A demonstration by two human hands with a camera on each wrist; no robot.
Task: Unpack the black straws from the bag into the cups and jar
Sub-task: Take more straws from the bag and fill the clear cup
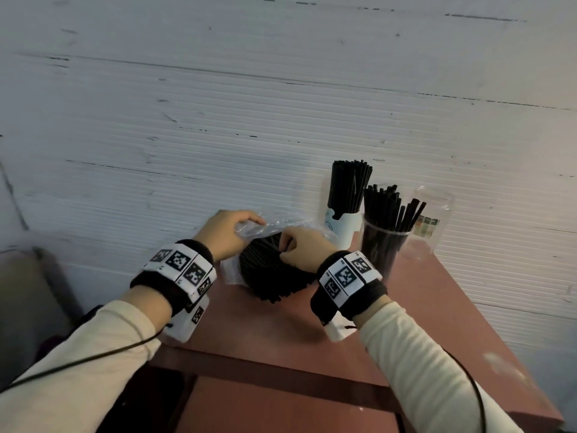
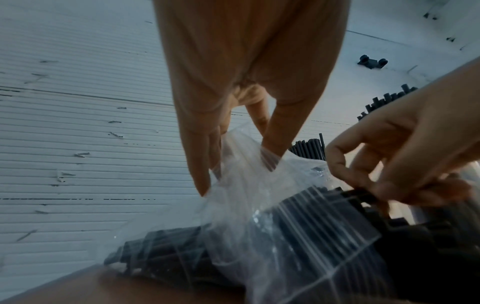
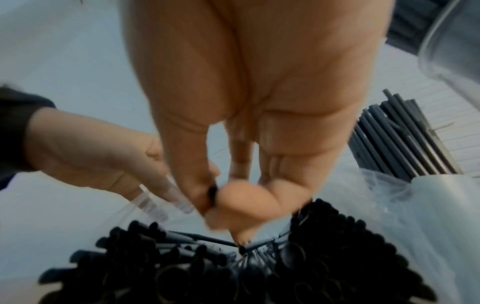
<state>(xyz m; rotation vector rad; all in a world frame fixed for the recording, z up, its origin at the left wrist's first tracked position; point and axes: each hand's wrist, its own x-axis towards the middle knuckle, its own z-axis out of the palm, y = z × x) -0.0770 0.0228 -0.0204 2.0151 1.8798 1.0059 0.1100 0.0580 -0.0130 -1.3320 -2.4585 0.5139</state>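
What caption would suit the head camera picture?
Left hand holds the clear bag open while right hand pinches black straws.

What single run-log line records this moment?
left hand: holds bag open | right hand: pinches straws | cups: hold straws | jar: no straws seen

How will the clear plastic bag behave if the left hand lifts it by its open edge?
The bag is thin, creased film, so it will probably sag and fold. The left hand pinches only its rim; the black straws inside could slide toward the opening, since they look smooth and loose. The film may be slippery, so a pinch might slip.
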